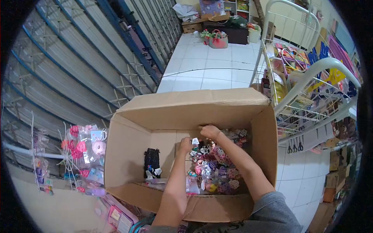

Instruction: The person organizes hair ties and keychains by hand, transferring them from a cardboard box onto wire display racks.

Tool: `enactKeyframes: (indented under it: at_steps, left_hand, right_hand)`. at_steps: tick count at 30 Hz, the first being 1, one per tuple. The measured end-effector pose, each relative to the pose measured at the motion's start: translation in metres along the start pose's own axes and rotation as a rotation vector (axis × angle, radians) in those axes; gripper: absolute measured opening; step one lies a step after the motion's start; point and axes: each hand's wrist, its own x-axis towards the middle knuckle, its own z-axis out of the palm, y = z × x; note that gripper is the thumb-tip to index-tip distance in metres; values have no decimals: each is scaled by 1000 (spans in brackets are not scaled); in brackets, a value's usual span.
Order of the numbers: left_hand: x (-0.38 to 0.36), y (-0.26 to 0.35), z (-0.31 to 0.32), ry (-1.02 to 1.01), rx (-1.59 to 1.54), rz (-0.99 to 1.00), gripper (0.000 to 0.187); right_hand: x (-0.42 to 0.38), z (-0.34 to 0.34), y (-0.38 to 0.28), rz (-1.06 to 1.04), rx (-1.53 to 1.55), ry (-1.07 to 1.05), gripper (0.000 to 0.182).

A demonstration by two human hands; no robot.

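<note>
A large open cardboard box (194,99) stands below me. Both of my hands are inside it. My left hand (186,145) has its fingers closed beside a small white tag (195,141), near the middle of the box. My right hand (210,132) is curled by the far inner wall, and whatever its fingers touch is hidden. Small packaged trinkets (219,155), many pink, fill the right part of the box. On the left of its floor lies a black textured item (152,161) with small white tags.
White wire rack (307,89) with goods on the right, scissors (295,147) hanging below. Folding metal gate (74,58) on the left, with hanging packets (87,151) beside the box. Red basket (218,40) and dark crate (235,34) stand on the tiled floor ahead.
</note>
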Motion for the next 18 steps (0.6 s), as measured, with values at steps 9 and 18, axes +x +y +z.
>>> enactKeyframes:
  at_steps: [9,18]
  left_hand:
    - [-47,30,-125,52,-98,56,23]
    - [-173,53,-233,485,-174,49,22]
  right_hand:
    - [38,-61,-42,-8,-22,184,9]
    - [39,-219,-130,-270,218,421,17]
